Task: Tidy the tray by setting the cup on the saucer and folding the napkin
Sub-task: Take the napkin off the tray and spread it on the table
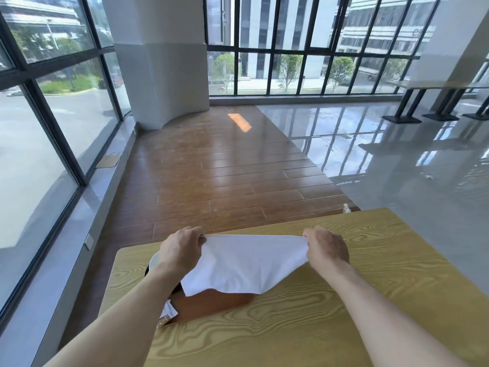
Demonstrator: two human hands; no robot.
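Note:
A white napkin (246, 263) hangs stretched in the air above the brown tray (211, 303). My left hand (182, 250) pinches its upper left corner and my right hand (328, 247) pinches its upper right corner. The cloth's lower part droops over the tray. A sliver of white saucer rim (154, 260) shows behind my left wrist. The cup is hidden from view.
The tray lies on a light wood-grain table (344, 300), with small paper packets (168, 312) at its near left corner. Beyond the table's far edge is wooden floor. A window wall runs along the left. Other tables (436, 88) stand far right.

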